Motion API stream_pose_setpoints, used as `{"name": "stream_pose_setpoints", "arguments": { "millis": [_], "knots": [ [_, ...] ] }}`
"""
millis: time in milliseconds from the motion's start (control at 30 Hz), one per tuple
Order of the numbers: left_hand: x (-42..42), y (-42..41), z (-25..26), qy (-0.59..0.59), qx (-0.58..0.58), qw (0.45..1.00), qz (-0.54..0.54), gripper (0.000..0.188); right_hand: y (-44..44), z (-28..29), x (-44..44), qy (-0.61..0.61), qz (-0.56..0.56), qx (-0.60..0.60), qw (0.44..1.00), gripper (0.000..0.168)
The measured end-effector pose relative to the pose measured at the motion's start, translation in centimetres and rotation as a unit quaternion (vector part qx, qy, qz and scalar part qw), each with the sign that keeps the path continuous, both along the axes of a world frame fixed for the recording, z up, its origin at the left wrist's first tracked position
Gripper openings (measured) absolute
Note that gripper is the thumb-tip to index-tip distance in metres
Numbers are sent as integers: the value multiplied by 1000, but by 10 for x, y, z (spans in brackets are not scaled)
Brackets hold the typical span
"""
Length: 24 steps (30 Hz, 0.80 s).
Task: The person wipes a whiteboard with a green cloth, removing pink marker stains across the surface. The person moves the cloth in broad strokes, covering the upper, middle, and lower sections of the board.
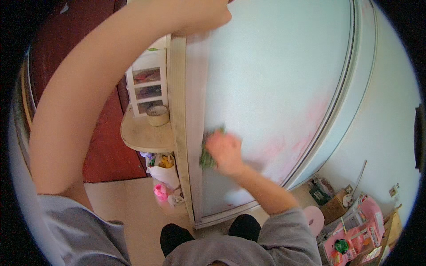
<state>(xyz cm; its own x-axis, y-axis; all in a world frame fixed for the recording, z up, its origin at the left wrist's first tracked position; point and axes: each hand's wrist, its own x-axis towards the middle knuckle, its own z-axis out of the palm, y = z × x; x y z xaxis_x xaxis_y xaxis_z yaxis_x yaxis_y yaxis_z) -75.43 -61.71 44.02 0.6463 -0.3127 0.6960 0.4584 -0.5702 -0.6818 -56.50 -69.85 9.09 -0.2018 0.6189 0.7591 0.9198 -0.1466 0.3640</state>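
Observation:
A large pale sliding door panel (273, 76) with pinkish smears stands before me. My right hand (226, 151), blurred, grips a green cloth (207, 156) against the panel's left edge, beside its whitish frame. High up at the top edge of the picture, my left hand (213, 15) is at the upper left part of the panel; its fingers are partly cut off, and whether it holds anything cannot be told.
Left of the panel is a rounded shelf (143, 138) with a roll of tape (157, 115) and a small white drawer unit (148, 89). Below hang bags with artificial flowers (163, 168). At lower right are a wooden box (334, 206) and a pink plastic item (372, 212).

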Motion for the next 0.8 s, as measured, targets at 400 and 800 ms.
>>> {"name": "stream_pose_setpoints", "arguments": {
  "millis": [400, 800],
  "knots": [
    [2, -6, -24, -76, 26, 997, -7, 25, -112, -74, -13, 635, 155, -114, 748, 43],
    [7, 6, -18, -74, 42, 993, -80, 19, -130, 43, 29, 808, 289, 352, 374, 44]
  ]
}}
